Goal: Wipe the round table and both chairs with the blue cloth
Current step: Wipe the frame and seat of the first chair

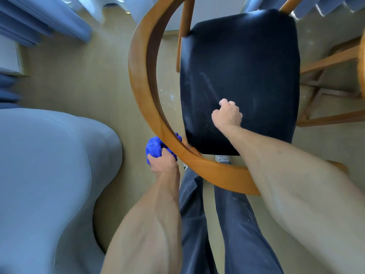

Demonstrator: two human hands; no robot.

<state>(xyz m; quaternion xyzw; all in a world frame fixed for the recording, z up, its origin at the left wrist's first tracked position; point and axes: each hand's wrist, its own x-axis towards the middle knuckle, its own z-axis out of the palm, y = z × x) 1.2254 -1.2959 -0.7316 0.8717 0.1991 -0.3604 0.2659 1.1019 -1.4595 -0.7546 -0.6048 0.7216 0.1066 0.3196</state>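
I look straight down on a wooden chair with a curved back rail (pixel 142 86) and a dark navy seat (pixel 243 76). My left hand (pixel 163 164) grips the bunched blue cloth (pixel 155 148) and holds it against the outer side of the rail at its lower left bend. Over the near part of the seat, my right hand (pixel 227 114) has its fingers curled into a fist and holds nothing; the knuckles seem to rest on the cushion. The round table is out of view.
A pale blue upholstered armchair (pixel 49 175) fills the left side. Blue curtains (pixel 39 20) hang at the top left. The wooden legs of a second chair (pixel 331 62) stand on the right. My legs and shoes are below the rail on the beige floor.
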